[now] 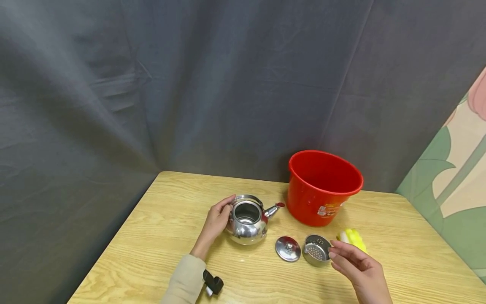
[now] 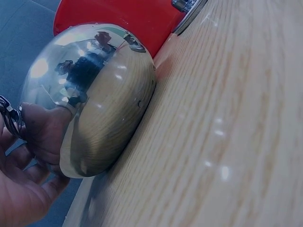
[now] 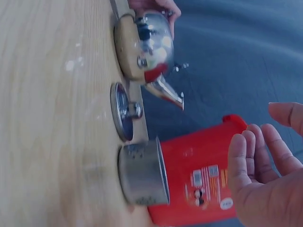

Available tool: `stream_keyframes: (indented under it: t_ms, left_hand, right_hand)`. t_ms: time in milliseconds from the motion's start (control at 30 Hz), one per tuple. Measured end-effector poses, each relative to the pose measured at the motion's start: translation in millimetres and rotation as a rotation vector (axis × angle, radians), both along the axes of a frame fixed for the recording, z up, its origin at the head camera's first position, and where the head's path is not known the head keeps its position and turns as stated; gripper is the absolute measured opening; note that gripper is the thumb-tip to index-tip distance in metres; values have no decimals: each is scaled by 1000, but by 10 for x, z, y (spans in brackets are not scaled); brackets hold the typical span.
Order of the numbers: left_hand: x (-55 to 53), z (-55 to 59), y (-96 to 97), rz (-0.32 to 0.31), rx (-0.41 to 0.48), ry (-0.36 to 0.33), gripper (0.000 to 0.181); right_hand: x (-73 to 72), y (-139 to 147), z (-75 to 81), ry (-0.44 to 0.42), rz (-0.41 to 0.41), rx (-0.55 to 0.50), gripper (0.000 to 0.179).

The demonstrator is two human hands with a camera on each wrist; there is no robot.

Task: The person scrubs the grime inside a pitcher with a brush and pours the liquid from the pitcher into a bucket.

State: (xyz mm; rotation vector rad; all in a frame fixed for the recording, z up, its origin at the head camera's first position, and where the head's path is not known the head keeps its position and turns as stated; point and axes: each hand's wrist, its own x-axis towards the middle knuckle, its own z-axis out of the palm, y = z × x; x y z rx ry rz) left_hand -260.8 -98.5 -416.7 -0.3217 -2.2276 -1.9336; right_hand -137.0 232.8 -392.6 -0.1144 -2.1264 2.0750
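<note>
A shiny round steel teapot [image 1: 247, 232] with its lid off sits on the table left of the bucket, its spout toward the right. My left hand [image 1: 215, 221] grips it at its left side by the handle; in the left wrist view the curled fingers [image 2: 21, 156] lie close by the pot's wall. The steel lid [image 1: 287, 249] lies knob up to the right of the pot. Beside it stands a perforated steel strainer cup [image 1: 316, 258]. My right hand [image 1: 360, 270] hovers just right of this cup, thumb and fingers apart, holding nothing.
A red plastic bucket [image 1: 322, 207] stands at the back of the wooden table [image 1: 159, 236]. A yellow-and-white sponge-like thing [image 1: 353, 240] lies behind my right hand, partly hidden. A grey curtain [image 1: 228, 84] hangs behind the table.
</note>
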Motion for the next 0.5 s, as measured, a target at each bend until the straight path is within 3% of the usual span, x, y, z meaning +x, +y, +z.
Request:
stream_keyframes:
  t_ms: [233,500]
  left_hand:
    - [-145,-214,-6,16,15,5,38]
    - [-166,-235,-8,29,4,-1,39]
  right_hand:
    - [-95,-188,132,87,77,16,32]
    - [-243,-317,228,41,69,78,33]
